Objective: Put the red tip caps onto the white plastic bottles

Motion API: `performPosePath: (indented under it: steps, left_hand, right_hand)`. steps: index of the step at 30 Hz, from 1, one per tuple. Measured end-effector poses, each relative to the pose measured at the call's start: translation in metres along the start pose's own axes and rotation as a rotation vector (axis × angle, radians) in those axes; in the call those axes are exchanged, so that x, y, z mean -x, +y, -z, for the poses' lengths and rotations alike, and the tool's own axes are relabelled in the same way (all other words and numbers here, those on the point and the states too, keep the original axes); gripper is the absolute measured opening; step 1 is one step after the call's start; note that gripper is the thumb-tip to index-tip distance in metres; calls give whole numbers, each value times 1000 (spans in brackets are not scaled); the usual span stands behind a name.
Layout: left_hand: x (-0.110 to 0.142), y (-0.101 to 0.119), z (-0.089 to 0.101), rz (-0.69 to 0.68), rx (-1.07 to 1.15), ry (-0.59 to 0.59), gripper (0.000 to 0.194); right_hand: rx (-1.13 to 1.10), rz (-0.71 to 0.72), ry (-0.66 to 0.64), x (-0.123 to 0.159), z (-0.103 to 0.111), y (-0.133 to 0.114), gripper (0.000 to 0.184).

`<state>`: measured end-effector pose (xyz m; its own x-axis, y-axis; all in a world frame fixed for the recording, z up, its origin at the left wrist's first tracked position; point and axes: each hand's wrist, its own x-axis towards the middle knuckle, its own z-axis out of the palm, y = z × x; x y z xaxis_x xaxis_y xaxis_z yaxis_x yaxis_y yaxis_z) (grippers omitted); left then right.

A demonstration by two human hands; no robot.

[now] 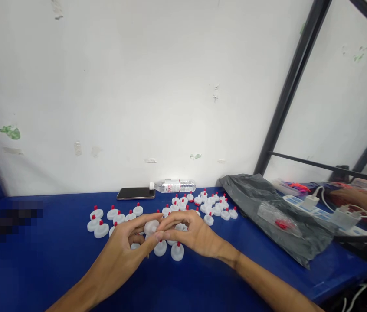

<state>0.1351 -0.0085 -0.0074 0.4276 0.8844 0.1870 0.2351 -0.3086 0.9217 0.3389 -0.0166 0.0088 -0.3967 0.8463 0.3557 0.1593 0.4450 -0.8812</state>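
Observation:
My left hand (131,242) is closed round a white plastic bottle cap (151,227), held between thumb and fingers above the table. My right hand (196,234) meets it from the right, its thumb and fingertips pinched together against the cap's side. Whatever lies between those right fingertips is hidden. Many similar white caps with red-tipped spouts stand on the blue table around and behind the hands. One such cap (177,251) is just below my right hand, and another cap (101,229) stands left of my left hand.
Against the wall lie a phone (135,193) and a clear water bottle (173,186) on its side. A grey plastic bag (268,212) covers the table's right part, with a small clear packet of red pieces (283,224) on it. Farther right are a power strip (296,200) and another person's arm (361,199).

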Motion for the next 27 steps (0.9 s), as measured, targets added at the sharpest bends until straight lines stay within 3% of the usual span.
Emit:
performPosePath:
  steps: [12, 19, 21, 25, 27]
  left_hand:
    - [-6, -6, 4, 7, 3, -19, 59]
    - [-5, -4, 7, -18, -152, 12, 50]
    - [-4, -8, 7, -128, -339, 62, 42]
    - [-3, -16, 5, -493, -669, 141, 28]
    - [-4, -17, 6, -557, -719, 140, 24]
  right_hand:
    - [61, -83, -82, 6, 5, 5, 30]
    - [65, -12, -147, 5, 4, 1, 36]
    - [56, -17, -154, 5, 4, 1, 37]
    - [32, -44, -213, 6, 2, 3, 37]
    - [52, -40, -217, 6, 0, 5, 35]
